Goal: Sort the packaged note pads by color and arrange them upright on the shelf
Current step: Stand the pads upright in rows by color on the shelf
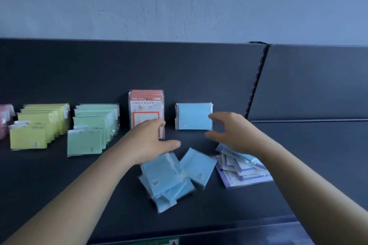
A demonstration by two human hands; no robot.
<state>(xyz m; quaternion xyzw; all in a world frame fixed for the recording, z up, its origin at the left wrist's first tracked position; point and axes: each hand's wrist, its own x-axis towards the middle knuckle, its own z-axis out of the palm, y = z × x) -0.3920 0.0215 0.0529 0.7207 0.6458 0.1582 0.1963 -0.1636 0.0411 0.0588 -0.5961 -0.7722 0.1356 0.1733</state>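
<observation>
Blue sorting underway
Your left hand (151, 141) and right hand (231, 131) hover spread, empty; next, stand the loose blue note pads (167, 179) beside the upright blue pads (194, 116).

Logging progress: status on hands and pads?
Both empty, open: left hand, right hand. One blue pad upright at back; blue pile flat in front, purple packs beside it.

The blue note pads (166, 178) sit in glossy clear plastic wrap (it catches the light); the shelf (59, 175) looks matt dark metal, the wall (179, 2) rough, scuffed paint.
</observation>
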